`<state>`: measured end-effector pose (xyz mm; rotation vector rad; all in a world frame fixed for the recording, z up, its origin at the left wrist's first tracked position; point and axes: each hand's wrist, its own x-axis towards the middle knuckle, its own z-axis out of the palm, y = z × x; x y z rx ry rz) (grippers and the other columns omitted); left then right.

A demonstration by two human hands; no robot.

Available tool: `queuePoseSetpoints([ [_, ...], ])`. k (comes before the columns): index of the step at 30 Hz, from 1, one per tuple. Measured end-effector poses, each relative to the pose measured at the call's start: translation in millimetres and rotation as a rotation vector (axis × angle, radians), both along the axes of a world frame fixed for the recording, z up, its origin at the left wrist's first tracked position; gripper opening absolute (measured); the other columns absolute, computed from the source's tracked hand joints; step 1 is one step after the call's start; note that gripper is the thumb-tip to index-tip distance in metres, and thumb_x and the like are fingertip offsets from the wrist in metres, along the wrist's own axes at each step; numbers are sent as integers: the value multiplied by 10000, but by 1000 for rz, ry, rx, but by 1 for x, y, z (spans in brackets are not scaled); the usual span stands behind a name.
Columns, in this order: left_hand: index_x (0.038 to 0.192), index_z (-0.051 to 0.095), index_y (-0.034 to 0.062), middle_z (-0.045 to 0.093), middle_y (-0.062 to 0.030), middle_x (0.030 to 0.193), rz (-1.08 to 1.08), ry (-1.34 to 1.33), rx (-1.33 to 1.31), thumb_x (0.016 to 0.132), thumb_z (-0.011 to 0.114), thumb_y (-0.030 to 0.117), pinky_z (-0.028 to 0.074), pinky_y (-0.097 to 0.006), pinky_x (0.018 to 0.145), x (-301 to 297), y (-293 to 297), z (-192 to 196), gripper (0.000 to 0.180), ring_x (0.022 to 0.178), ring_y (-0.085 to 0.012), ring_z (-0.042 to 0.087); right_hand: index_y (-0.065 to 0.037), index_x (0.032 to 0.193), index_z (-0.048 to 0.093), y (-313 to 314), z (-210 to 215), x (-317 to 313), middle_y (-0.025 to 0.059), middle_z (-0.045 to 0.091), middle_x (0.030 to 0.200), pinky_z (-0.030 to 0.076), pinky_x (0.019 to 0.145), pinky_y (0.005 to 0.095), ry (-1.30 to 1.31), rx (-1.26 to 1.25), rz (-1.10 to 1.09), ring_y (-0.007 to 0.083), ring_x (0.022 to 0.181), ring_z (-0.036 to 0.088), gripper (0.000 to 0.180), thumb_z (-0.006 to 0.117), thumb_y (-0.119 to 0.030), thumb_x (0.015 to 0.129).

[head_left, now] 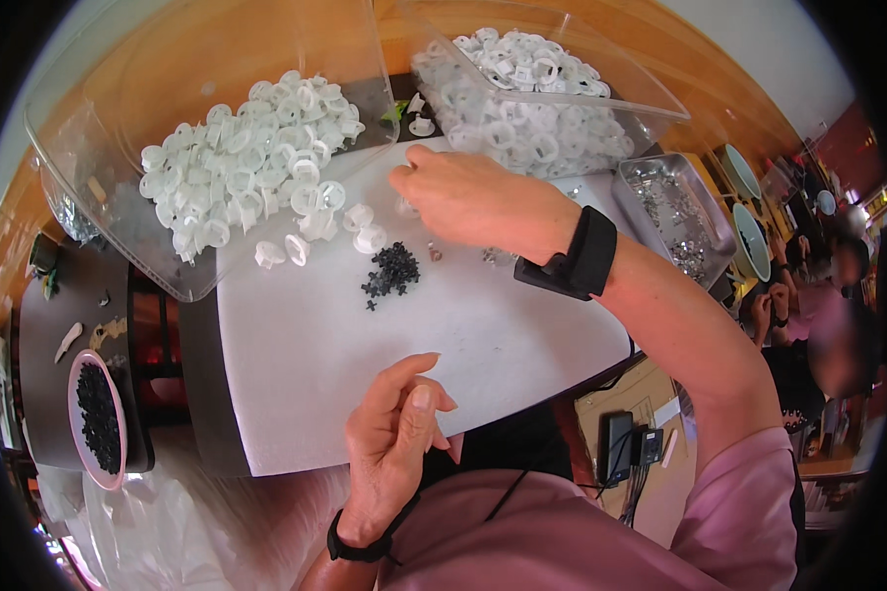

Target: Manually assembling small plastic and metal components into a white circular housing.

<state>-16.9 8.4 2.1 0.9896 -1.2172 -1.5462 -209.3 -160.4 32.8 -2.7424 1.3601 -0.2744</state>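
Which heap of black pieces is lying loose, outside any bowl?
The small heap on the white mat; the other black pieces sit in the pink bowl.

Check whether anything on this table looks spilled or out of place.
A few white plastic pieces lie loose on the white mat, beside the left clear bin that holds a heap of similar ones, so they look slightly strayed. Nothing looks clearly broken.

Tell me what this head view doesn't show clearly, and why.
In the head view:
Right hand: its own back hides whatever it may hold.
Left hand: its curl hides the palm.
Black pieces: heaped, too small to count.
Left clear tub: cut off by the picture's top edge.
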Motion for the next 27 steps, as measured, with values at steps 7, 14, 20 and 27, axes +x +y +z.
queuePoseSetpoints([
  [7, 1192, 544, -40, 591, -95, 804, 3, -29, -18, 997, 450, 211, 482, -234, 508, 1, -3, 0, 332, 548, -58, 425, 28, 916, 525, 17, 13, 3, 189, 543, 978, 481, 741, 428, -42, 63, -104, 357, 885, 587, 175, 585, -74, 787],
  [14, 1146, 513, -74, 566, -101, 783, 86, 63, 108, 1023, 348, 324, 468, -266, 505, -4, -6, 9, 448, 538, -94, 435, -31, 1069, 526, 93, 29, 14, 125, 582, 972, 499, 735, 384, -438, 257, 179, 307, 895, 594, 313, 640, -135, 797],
  [20, 1192, 508, -77, 561, -72, 802, 45, 126, 137, 1024, 371, 294, 476, -262, 551, 5, -10, 5, 430, 596, -94, 457, -71, 1057, 606, 129, -6, 27, 47, 601, 965, 500, 598, 294, -534, 47, 187, 213, 805, 592, 405, 772, -84, 688],
  [27, 1208, 557, -64, 605, -63, 867, 65, 117, 109, 1000, 447, 182, 501, -259, 585, 7, -3, -1, 340, 621, -81, 464, -40, 1052, 618, 140, -13, 20, 75, 582, 931, 483, 557, 290, -584, -4, 127, 212, 731, 593, 415, 784, -59, 672],
])
